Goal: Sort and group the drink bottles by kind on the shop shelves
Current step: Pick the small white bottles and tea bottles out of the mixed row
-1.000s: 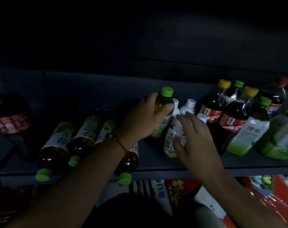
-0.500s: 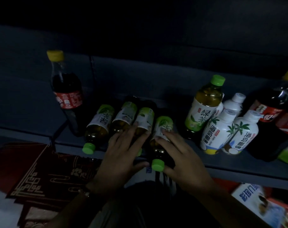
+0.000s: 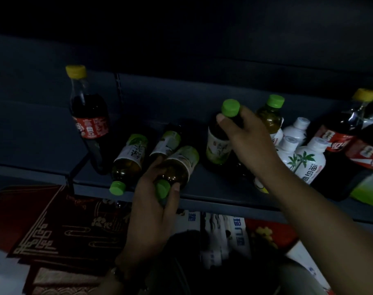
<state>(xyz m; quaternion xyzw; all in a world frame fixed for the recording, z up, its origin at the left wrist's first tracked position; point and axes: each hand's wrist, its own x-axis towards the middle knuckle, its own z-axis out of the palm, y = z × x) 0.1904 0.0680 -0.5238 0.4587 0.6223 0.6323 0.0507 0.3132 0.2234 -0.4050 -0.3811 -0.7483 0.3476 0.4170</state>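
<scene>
Your left hand (image 3: 153, 201) grips a lying tea bottle (image 3: 177, 167); your right hand (image 3: 249, 137) clasps an upright tea bottle (image 3: 218, 143) on the shelf (image 3: 224, 201).

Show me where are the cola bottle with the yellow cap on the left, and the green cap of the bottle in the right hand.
cola bottle (image 3: 90, 126), head view, on its red label.
green cap (image 3: 230, 107), head view, on the cap's side.

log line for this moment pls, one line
left hand: grips lying tea bottle at shelf edge | right hand: holds upright tea bottle by neck | two tea bottles lying
</scene>
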